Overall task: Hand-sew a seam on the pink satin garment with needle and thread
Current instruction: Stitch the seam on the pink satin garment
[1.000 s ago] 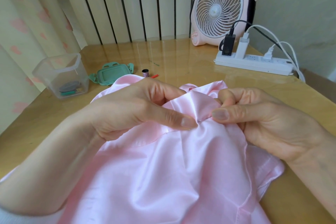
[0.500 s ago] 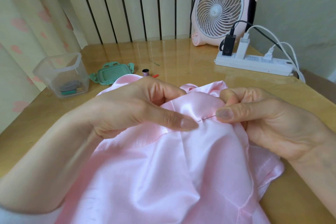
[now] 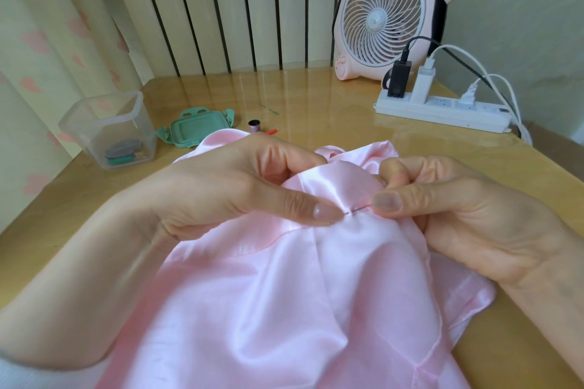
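Cloth (image 3: 284, 294), pink and shiny, lies bunched on the wooden table (image 3: 316, 98), right in front of the person, and both hands are on it. The left hand (image 3: 227, 189) pinches a fold of the cloth between thumb and fingers and holds it up a little. The right hand (image 3: 458, 215) pinches the needle (image 3: 358, 209) between thumb and first finger. The needle is a thin line between the two thumbs, and its tip goes into the fold just beside the left thumb. I cannot see the thread; it is too thin.

I think a stitch is half made. Things could go wrong here. The tip is very close to the left thumb, so a hard push could prick it. The cloth is slippery, so the fold could slide out of the pinch, and the stitch would land in the wrong spot. A hard tug could bunch up the seam or pull the thread out of the needle.

Farther back on the table sit a small spool (image 3: 253, 126), a green lid (image 3: 197, 128), a clear box (image 3: 110, 129), a pink fan (image 3: 392, 19) and a white plug strip (image 3: 442, 110).
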A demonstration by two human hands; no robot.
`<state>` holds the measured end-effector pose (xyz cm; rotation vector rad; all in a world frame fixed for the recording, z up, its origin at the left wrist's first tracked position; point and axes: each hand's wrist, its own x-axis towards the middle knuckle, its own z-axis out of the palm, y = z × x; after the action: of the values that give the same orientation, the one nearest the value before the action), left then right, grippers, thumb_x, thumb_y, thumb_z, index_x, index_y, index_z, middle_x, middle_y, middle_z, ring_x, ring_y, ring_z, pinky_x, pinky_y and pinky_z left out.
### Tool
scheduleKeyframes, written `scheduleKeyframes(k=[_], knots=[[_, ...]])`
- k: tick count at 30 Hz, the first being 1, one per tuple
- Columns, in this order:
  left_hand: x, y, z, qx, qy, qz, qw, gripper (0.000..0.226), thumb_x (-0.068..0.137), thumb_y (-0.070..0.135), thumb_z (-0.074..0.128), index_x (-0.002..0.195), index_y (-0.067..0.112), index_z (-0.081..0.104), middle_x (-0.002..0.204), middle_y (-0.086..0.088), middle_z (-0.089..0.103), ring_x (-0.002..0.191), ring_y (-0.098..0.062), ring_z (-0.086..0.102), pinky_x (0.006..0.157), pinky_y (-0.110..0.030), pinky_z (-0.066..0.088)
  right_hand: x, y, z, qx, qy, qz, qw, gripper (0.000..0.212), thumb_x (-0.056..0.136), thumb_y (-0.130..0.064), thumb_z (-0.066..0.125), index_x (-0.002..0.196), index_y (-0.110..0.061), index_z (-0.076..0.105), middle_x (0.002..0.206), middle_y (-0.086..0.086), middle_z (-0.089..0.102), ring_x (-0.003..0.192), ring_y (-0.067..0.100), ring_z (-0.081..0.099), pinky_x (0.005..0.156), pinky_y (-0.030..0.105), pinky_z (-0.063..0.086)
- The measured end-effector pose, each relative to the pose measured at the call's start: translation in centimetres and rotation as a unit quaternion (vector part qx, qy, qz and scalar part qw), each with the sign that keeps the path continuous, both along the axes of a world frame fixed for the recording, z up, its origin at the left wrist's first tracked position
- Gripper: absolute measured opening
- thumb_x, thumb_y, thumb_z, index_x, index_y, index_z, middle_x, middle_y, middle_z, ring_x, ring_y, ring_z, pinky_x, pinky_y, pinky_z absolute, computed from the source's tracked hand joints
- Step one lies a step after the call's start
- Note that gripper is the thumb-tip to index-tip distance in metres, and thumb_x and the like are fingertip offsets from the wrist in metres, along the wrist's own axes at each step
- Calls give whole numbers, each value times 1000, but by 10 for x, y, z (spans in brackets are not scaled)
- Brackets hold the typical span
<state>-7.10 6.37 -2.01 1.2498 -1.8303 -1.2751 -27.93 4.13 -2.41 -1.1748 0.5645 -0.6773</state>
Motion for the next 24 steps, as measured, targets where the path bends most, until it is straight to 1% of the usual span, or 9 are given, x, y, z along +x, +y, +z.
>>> scheduleKeyframes(k=[3, 5, 8, 9, 11, 14, 20, 22, 24], knots=[[-2, -2, 2, -37, -20, -32, 999, 13, 71, 23, 75, 78, 13, 68, 71, 7, 61, 67, -9, 57, 64, -21, 48, -1, 0, -1, 4, 4, -16, 1000, 20, 46, -6, 68, 38, -14, 52, 45, 1, 54, 43, 8, 54, 46, 12, 44], [-3, -4, 3, -53, -31, -47, 997, 10, 75, 19, 69, 84, 16, 67, 69, 11, 58, 64, -4, 54, 62, -15, 46, -1, 0, 1, 4, 6, -20, 1000, 20, 44, -4, 69, 39, -14, 52, 46, 1, 54, 42, 8, 54, 45, 12, 43], [-3, -4, 4, -47, -31, -53, 997, 10, 73, 22, 71, 82, 19, 69, 69, 12, 60, 65, -5, 55, 63, -16, 47, -4, -1, 0, -14, 13, -25, 1000, 34, 36, 15, 72, 39, -13, 52, 46, 0, 56, 43, 6, 55, 44, 11, 43], [-3, -4, 4, -45, -32, -55, 997, 9, 72, 24, 72, 80, 22, 69, 70, 13, 61, 66, -4, 56, 64, -17, 48, -4, -1, 1, -19, 11, -22, 1000, 37, 41, 21, 70, 40, -12, 53, 47, 0, 57, 44, 6, 57, 44, 11, 44], [-3, -4, 4, -41, -29, -55, 997, 8, 72, 25, 73, 78, 25, 68, 70, 14, 61, 67, -3, 57, 65, -18, 48, -5, -2, 2, -24, 9, -26, 999, 32, 47, 14, 73, 41, -11, 55, 46, 2, 58, 44, 8, 58, 44, 12, 44], [-3, -3, 4, -45, -34, -50, 997, 9, 72, 25, 72, 80, 22, 69, 71, 12, 61, 68, -5, 57, 65, -20, 48, -6, -2, 4, -44, 29, -43, 998, 36, 43, 24, 67, 39, -10, 55, 44, 5, 58, 42, 10, 59, 43, 12, 44], [-4, -4, 4, -54, -48, -34, 997, 17, 72, 27, 71, 85, 16, 70, 75, -1, 60, 73, -16, 55, 71, -35, 46, -5, 1, 9, -45, 35, -64, 996, 26, 42, 12, 70, 39, -9, 54, 43, 5, 58, 40, 11, 59, 41, 12, 44], [-4, -3, 4, -52, -48, -37, 997, 18, 72, 25, 71, 86, 13, 70, 75, 0, 60, 73, -16, 56, 71, -33, 46, -6, 1, 9, -54, 44, -68, 995, 28, 34, 11, 72, 38, -11, 55, 44, 5, 58, 40, 11, 58, 42, 13, 44], [-4, -3, 4, -49, -50, -39, 997, 19, 73, 24, 71, 85, 11, 70, 75, 0, 61, 74, -15, 57, 70, -31, 47, -7, 1, 8, -56, 47, -76, 994, 22, 38, 4, 71, 38, -11, 54, 45, 5, 57, 41, 11, 57, 42, 13, 43]])
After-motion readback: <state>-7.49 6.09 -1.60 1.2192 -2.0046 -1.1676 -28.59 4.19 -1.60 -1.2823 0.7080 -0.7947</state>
